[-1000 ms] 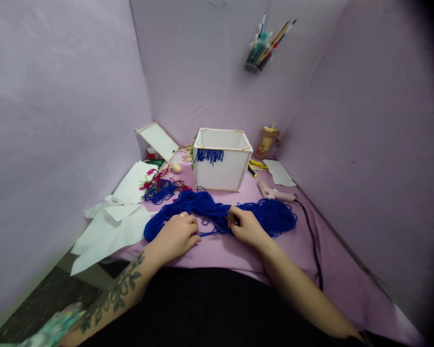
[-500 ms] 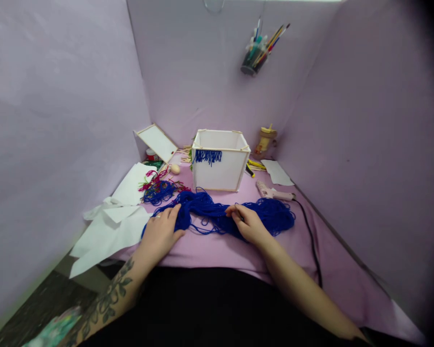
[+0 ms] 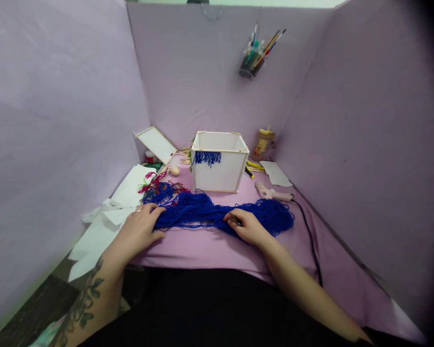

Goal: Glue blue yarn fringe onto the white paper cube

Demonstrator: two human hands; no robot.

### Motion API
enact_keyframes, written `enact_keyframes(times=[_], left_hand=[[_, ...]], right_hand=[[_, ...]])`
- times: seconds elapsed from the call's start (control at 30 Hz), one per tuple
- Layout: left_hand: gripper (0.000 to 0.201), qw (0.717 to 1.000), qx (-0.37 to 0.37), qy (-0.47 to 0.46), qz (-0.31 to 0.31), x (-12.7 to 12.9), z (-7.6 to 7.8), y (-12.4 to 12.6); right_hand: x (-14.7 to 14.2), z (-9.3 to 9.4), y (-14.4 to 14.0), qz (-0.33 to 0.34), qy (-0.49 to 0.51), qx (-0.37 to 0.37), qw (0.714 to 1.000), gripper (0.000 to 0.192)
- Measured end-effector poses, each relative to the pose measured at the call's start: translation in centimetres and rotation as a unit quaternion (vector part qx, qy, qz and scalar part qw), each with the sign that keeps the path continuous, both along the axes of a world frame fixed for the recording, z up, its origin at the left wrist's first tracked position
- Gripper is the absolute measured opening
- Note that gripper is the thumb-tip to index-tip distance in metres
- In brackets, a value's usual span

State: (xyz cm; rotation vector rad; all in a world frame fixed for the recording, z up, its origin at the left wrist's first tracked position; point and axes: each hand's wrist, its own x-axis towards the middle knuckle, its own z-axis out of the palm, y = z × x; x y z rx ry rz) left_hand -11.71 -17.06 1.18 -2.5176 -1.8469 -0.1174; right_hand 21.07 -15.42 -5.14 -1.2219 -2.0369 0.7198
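A long bundle of blue yarn [image 3: 202, 212] lies stretched across the purple table [image 3: 210, 248] in front of me. My left hand [image 3: 139, 226] grips the bundle's left end, fingers wrapped over the strands. My right hand [image 3: 248, 226] presses on the yarn right of the middle and pinches a small dark object against it; what that object is I cannot tell. Behind the yarn stands a white open-topped box [image 3: 219, 161] with a wooden-stick frame and a short blue yarn fringe [image 3: 207, 157] on its front face.
White paper sheets [image 3: 104, 226] hang over the left edge. A pink glue gun [image 3: 273, 193] with a black cord [image 3: 311, 241] lies at right. Red and blue yarn scraps [image 3: 157, 188], a white framed panel [image 3: 155, 143], a wooden jar [image 3: 263, 140] and a brush cup [image 3: 251, 58] are behind.
My left hand has slid leftward along the yarn, pulling the bundle out longer and flatter. My right hand has stayed nearly in place on the yarn.
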Motion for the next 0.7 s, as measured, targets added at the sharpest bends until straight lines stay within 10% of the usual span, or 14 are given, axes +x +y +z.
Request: enact_keyframes(times=[0.17,0.4,0.7], left_hand=[[0.023,0.992,0.016,-0.082,-0.095,6.5,-0.2,-0.6],[0.029,0.995,-0.017,-0.082,-0.055,13.8,-3.4,0.7],[0.027,0.975,0.030,-0.218,-0.022,4.1,-0.9,1.2]], right_hand=[[0.0,0.1,-0.2,0.038,-0.016,0.031,0.999,0.019],[0.0,0.3,-0.3,0.040,-0.020,0.028,0.999,0.019],[0.2,-0.1,0.0,-0.012,-0.011,0.018,1.000,0.019]])
